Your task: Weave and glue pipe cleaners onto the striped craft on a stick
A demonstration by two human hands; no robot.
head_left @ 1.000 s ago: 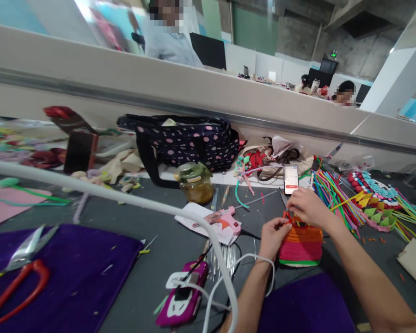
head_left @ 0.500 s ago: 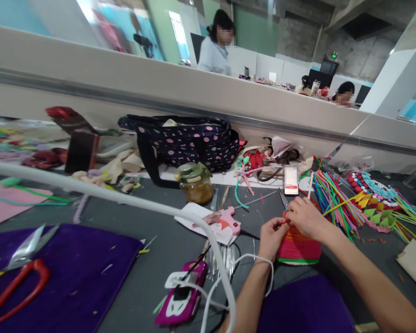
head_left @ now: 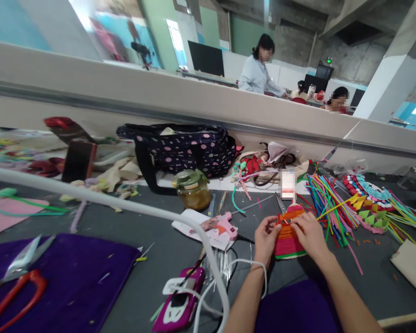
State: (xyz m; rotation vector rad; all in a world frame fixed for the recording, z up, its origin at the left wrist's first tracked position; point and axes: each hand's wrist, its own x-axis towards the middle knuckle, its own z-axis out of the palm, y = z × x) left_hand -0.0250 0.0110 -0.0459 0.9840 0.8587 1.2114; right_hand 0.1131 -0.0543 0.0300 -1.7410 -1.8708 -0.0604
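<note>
A tapered craft piece [head_left: 291, 247], banded in orange, red and pink with a green lower edge, lies before me. My left hand [head_left: 266, 237] is at its left side, thumb and fingers pinched on the orange upper part. From the right, my right hand [head_left: 309, 235] presses bent fingers onto the same orange part. Between the fingertips the small orange strands are too fine to tell apart. Just beyond the piece are a pair of scissors [head_left: 280, 203] and a phone with a lit screen [head_left: 287, 184].
Right of the hands lies a bundle of coloured pipe cleaners [head_left: 329, 208]. At left are a pink glue gun [head_left: 225, 226], a glass jar [head_left: 193, 192], a magenta power bank-like device [head_left: 180, 303] and red-handled scissors [head_left: 24, 286]. A white cable [head_left: 208, 231] arcs across the front. A patterned bag [head_left: 190, 148] stands behind.
My hands have moved apart and down, uncovering more of the orange part. The piece's narrow top now shows above them. A person across the partition has moved right; the view has shifted slightly.
</note>
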